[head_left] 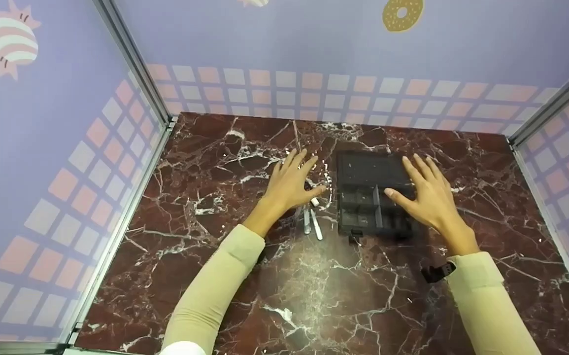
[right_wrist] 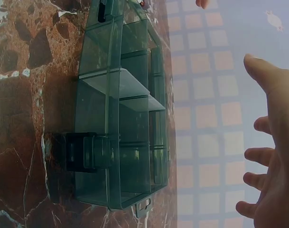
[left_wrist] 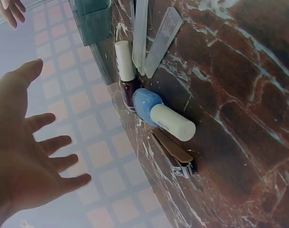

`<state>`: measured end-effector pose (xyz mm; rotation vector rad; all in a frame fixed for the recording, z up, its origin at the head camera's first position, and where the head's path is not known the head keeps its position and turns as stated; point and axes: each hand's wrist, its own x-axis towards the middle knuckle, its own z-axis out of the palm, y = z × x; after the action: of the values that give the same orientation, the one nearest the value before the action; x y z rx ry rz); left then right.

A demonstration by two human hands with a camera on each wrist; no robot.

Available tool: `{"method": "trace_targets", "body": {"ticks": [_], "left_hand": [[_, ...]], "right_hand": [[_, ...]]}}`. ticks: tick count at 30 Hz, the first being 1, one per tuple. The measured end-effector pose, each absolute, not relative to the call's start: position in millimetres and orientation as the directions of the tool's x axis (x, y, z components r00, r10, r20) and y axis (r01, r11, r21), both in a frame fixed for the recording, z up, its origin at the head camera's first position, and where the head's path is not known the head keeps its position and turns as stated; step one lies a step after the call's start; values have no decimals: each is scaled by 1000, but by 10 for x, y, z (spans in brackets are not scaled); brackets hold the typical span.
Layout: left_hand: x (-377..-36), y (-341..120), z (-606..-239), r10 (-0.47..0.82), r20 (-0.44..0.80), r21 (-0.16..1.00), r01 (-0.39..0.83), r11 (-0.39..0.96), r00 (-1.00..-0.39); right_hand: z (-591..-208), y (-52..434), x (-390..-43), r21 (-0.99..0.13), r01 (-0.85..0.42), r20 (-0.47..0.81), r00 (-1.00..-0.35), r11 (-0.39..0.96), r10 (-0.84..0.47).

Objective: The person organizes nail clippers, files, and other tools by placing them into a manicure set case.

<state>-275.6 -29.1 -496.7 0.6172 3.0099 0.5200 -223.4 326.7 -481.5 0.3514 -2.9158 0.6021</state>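
Note:
My left hand (head_left: 289, 185) hovers with spread fingers above a small group of nail things, holding nothing. In the left wrist view these are a blue nail polish bottle (left_wrist: 145, 105) with a white cap, a dark red nail polish bottle (left_wrist: 127, 76), a nail clipper (left_wrist: 175, 149) and slim pale sticks (left_wrist: 163, 40) whose kind I cannot tell. My right hand (head_left: 429, 197), fingers apart, is over the right side of a dark see-through divided box (head_left: 368, 167). The right wrist view shows the hand apart from the box, whose compartments (right_wrist: 97, 104) look empty.
Everything lies on a dark red marbled tabletop (head_left: 166, 276). Purple panels with pink and white squares (head_left: 289, 93) enclose the back and both sides. A black device (head_left: 437, 272) sits at the right wrist.

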Motion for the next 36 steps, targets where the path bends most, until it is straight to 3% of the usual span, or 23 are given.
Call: {"method": "trace_targets", "body": {"ticks": [5, 11, 25, 36], "left_hand": [[-2784, -344, -4951, 419, 85, 325, 422, 846, -904], [-2789, -462, -5009, 450, 108, 337, 459, 822, -886], [-2654, -754, -5357, 380, 22, 395, 357, 846, -925], [-2566, -746, -5500, 311, 31, 385, 298, 873, -950]], "right_hand": [[-4854, 3287, -2225, -408, -259, 193, -962, 875, -195], [-4943, 3375, -2199, -552, -269, 203, -961, 790, -185], [-5447, 3712, -2059, -801, -80, 76, -997, 593, -32], [-5708, 3718, -2090, -875, -53, 55, -998, 482, -9]]}}
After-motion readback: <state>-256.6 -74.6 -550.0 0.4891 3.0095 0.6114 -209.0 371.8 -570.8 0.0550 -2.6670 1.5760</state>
